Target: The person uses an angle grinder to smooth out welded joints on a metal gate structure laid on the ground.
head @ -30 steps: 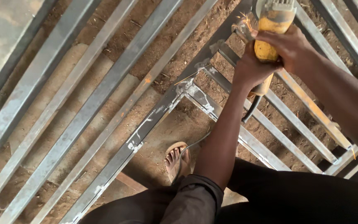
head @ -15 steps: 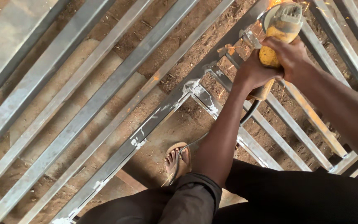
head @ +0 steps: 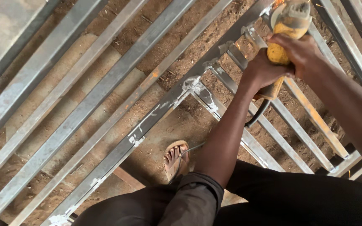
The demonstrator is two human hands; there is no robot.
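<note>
Two hands grip one tool: my left hand (head: 261,73) is wrapped closed around the rear of the yellow angle grinder (head: 285,39), and my right hand (head: 298,50) is clamped over its body just ahead of that, the two hands touching. The grinder sits at the upper right of the view, its grey head (head: 292,16) tilted down onto the metal frame (head: 156,115), and a few orange sparks (head: 278,3) show right at its top edge. A black cable (head: 257,115) hangs from the tool's tail and curves down behind my left forearm. The frame is built of long grey steel bars running diagonally across the sandy ground (head: 189,125), with shorter crossbars (head: 298,129) welded on at the right; pale, rough weld marks (head: 193,86) show at the joint just left of my left wrist. My foot in a sandal (head: 176,158) rests on the ground between the bars, near the long central bar. My dark trousers (head: 273,201) fill the bottom of the view.
</note>
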